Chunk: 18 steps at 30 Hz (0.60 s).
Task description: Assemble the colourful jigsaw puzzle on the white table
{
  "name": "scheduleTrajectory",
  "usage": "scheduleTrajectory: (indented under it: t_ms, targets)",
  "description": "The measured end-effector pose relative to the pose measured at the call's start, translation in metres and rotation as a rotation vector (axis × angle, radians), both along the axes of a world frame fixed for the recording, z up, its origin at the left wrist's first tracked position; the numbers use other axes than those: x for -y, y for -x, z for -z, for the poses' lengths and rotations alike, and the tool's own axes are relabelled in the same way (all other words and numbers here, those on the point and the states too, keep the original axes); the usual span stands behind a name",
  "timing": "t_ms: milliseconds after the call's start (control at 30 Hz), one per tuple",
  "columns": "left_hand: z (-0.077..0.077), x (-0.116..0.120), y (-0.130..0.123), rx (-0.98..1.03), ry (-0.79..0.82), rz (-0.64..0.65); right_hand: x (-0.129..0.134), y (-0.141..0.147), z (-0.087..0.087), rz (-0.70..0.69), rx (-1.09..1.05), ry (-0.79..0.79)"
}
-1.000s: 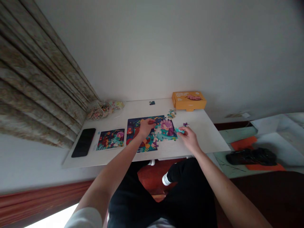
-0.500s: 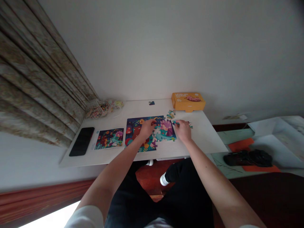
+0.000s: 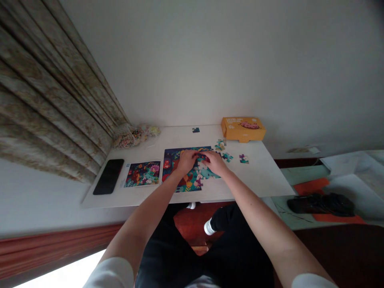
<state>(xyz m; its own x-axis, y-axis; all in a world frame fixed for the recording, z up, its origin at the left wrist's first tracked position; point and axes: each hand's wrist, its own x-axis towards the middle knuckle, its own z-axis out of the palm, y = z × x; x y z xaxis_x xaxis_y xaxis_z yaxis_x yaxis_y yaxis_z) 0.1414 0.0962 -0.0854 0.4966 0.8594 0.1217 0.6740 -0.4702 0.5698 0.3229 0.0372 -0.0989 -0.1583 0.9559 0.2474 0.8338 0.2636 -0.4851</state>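
The left hand and right hand lie curled on the cardboard jigsaw puzzle, fingertips almost meeting; whether either grips a piece cannot be told. The puzzle sits on the white tabletop, knobbed loose pieces just right of it, a printed picture sheet to its left.

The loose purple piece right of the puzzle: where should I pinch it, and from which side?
Pinch the purple jigsaw piece by two opposite edges, coming down from above on the near side. It appears to lie flat on the white tabletop, apart from the other loose pieces, so the right hand can probably reach it without nudging them.
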Motion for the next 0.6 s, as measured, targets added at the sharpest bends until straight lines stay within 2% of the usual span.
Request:
scheduleTrajectory:
  t_ms: [167, 267, 400, 600]
  targets:
    - [-0.002, 0.018, 0.027, -0.086, -0.165, 0.097, 0.0, -0.003, -0.002, -0.01, 0.06, -0.003]
    - [-0.001, 0.033, 0.041, -0.181, -0.207, 0.144, 0.001, -0.002, 0.0, -0.013, 0.095, 0.0]
    - [0.006, 0.045, 0.044, -0.222, -0.215, 0.134, 0.005, 0.002, 0.004, 0.04, 0.152, 0.021]
    - [0.008, 0.048, 0.042, -0.193, -0.219, 0.126, 0.009, 0.01, 0.003, 0.083, 0.206, 0.025]
